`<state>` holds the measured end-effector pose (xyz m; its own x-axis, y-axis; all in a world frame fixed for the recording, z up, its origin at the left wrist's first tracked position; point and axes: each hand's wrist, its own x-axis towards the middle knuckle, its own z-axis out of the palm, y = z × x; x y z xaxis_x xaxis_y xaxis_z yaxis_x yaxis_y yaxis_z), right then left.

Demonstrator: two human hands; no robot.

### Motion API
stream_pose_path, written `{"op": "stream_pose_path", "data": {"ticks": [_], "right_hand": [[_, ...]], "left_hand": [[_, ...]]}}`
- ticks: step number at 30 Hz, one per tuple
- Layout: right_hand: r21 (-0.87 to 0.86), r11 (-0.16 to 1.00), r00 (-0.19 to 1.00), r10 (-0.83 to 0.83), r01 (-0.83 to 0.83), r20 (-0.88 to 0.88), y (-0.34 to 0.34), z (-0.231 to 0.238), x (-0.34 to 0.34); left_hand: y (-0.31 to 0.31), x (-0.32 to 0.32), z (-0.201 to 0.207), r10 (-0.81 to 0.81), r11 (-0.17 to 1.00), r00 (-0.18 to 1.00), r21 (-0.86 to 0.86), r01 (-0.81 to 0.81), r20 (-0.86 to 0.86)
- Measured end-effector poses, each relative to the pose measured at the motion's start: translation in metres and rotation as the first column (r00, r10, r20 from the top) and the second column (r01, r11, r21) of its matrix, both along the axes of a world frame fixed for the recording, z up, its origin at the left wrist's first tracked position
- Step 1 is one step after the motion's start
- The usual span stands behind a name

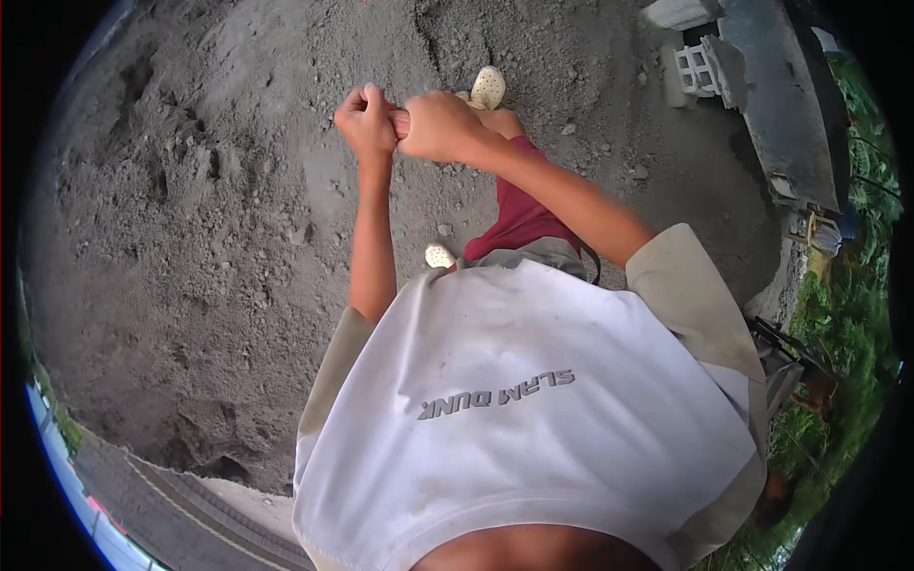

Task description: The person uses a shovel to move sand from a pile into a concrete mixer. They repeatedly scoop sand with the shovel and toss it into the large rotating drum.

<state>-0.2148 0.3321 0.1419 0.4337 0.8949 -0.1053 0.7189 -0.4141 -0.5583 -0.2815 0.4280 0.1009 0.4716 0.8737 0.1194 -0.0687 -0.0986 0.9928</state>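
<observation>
Noted a single line of dark-grey block capitals point(484, 399), two words, across the chest of a white cloth T-shirt with beige sleeves point(533, 457), lower centre of frame. Reads upside down, slanting upward toward frame right.

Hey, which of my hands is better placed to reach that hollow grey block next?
Probably your right hand: the hollow block lies off to your right, and your left hand is farther from it.

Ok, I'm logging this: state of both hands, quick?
Left hand: closed; can't tell if holding anything.
Right hand: closed; can't tell if holding anything.
</observation>
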Motion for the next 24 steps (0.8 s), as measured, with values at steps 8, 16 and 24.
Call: {"op": "stream_pose_path", "data": {"ticks": [8, 16, 24], "right_hand": [[-0.328, 0.851, 0.911, 0.401, -0.411, -0.102, -0.008, -0.083, -0.187], [-0.293, 0.95, 0.99, -0.078, 0.11, 0.118, -0.183, -0.114, -0.174], [-0.281, 0.947, 0.988, -0.145, 0.156, 0.059, -0.206, -0.041, -0.179]], "left_hand": [[-0.019, -0.237, -0.198, -0.397, 0.912, 0.837, -0.264, 0.313, -0.377], [-0.218, -0.294, -0.179, -0.499, 0.309, 0.866, -0.925, 0.221, 0.04], [-0.223, -0.187, -0.039, -0.11, 0.991, 0.968, 0.048, 0.124, -0.226]]}}
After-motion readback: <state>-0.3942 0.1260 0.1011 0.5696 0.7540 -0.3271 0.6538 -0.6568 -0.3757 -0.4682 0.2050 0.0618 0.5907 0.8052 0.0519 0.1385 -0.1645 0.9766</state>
